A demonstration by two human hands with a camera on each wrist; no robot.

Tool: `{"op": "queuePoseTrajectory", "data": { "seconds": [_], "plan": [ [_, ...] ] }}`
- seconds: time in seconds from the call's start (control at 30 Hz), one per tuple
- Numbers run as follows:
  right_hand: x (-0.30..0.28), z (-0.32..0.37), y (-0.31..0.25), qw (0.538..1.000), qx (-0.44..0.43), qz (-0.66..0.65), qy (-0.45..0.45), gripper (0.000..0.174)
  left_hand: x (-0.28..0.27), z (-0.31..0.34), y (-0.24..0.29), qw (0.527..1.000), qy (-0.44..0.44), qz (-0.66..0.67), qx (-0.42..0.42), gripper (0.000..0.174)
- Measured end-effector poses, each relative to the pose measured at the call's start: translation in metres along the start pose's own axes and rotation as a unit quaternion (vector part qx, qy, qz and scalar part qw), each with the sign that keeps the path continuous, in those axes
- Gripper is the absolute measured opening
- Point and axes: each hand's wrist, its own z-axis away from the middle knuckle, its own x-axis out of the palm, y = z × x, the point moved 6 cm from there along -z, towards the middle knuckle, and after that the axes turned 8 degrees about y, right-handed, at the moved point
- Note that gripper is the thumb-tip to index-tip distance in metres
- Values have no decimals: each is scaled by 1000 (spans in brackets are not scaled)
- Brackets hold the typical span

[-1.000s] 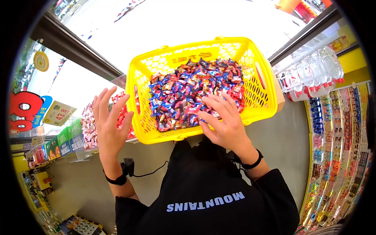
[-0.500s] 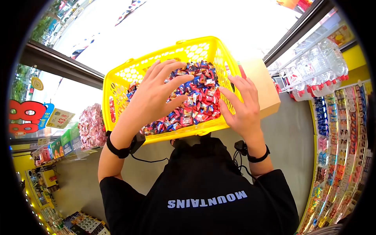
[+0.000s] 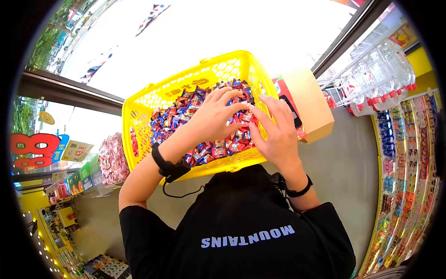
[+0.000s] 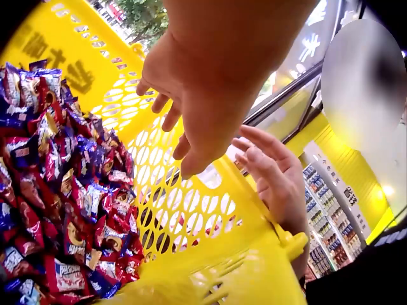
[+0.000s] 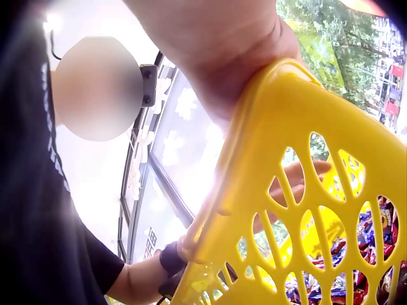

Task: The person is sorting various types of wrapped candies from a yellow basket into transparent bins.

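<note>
A yellow basket point(image 3: 200, 173) holds a deep heap of wrapped candies point(image 3: 179, 116) in red, blue and dark wrappers. My left hand point(image 3: 214, 116) reaches across the heap with its fingers loosely extended, near the basket's right wall. In the left wrist view its fingers hang above the candies' side of that perforated wall point(image 4: 184, 210), holding nothing. At the right rim is my right hand point(image 3: 278, 135), fingers spread and pointing inward over the basket. The right wrist view shows its wrist close against the yellow rim point(image 5: 254, 121).
Right of the basket sits a cardboard box point(image 3: 313, 107) with a dark phone-like object point(image 3: 290, 110) beside it. Pink-wrapped goods point(image 3: 113, 160) stand to the left. Bottled water point(image 3: 381, 74) and a long shelf of packets point(image 3: 404, 176) line the right side.
My left hand has crossed from outside the basket's left side to over the candies. My right hand has left the candies for the right rim. The basket sits further left in view, uncovering the box.
</note>
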Motion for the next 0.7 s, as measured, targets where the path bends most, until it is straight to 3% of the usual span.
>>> {"op": "queuePoseTrajectory", "data": {
  "seconds": [0.1, 0.23, 0.33, 0.53, 0.7],
  "plan": [
    [1, 3, 3, 1000, 6, -2, 4, 44, 50, 11, -26, 995, -78, -63, -4, 46],
    [2, 1, 5, 1000, 29, -3, 12, 40, 92, 17, -46, 987, -90, -132, 14, 46],
    [2, 1, 6, 999, 37, 3, 21, 37, 99, 15, -51, 991, -71, -117, -3, 35],
    [2, 2, 6, 998, 49, 15, 25, 35, 106, 12, -47, 980, -120, -161, -4, 21],
    [2, 4, 7, 998, 63, 15, 26, 34, 98, 9, -49, 991, -113, -68, -38, 15]
  ]
}}
